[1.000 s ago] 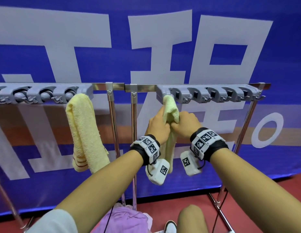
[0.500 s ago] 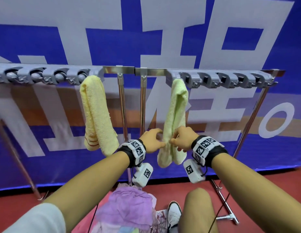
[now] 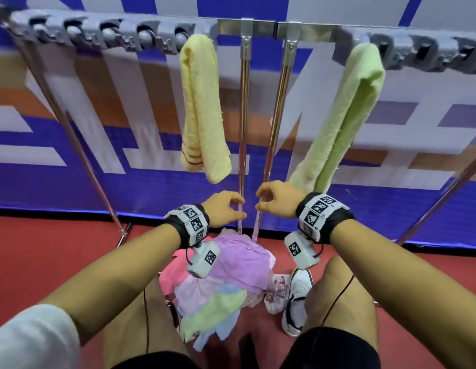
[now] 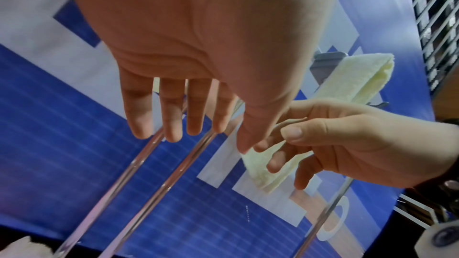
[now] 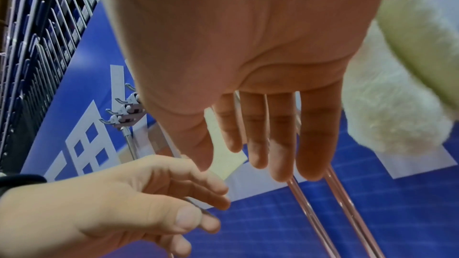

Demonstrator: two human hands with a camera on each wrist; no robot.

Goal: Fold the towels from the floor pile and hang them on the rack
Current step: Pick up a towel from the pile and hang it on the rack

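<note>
A person is standing over a pile of towels [image 3: 218,286] lying on a red floor [image 3: 45,262], facing a metal rack [image 3: 260,26] set in front of a blue and white banner [image 3: 151,161]. Two folded towels are hanging from the rack's top bar. A yellow towel [image 3: 201,107] is draping over the bar left of the two middle posts, beside a row of grey clips [image 3: 103,33]. A pale green towel [image 3: 348,113] is hanging to the right of the posts, slanting down towards the right hand [image 3: 278,202]. Both hands are hovering low, close together in front of the posts, above the pile. The left hand [image 3: 224,210] is holding nothing; in its wrist view its fingers [image 4: 171,113] are reaching out nearly straight with small gaps between them. The right hand is also holding nothing: its own wrist view is showing its fingers [image 5: 283,136] extended and relaxed, while the left wrist view is showing them loosely bent, with the green towel's lower end lying just behind them. Whether they are brushing the cloth cannot be told. The pile is showing pink, purple, green and light blue cloth, with a white shoe [image 3: 298,296] just to its right.
</note>
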